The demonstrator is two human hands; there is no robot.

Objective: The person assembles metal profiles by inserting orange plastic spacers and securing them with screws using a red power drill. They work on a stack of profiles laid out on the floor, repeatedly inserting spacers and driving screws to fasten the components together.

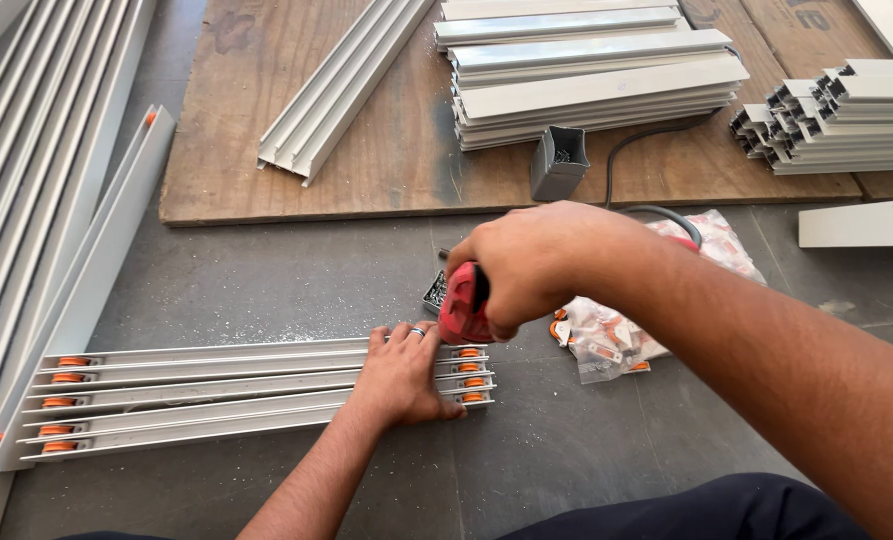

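Your left hand (403, 375) lies flat and open, pinning the grey aluminium rails (216, 395) to the floor, while your right hand (526, 262) grips the red power tool (463, 308) over their roller-fitted ends.

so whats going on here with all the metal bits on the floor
A person is crouched over a row of grey aluminium rails laid side by side on the floor, each with orange rollers at its ends. The left hand presses flat on the rails, while the right hand holds a red power tool down at their right end. A plastic bag of spare rollers lies beside them.
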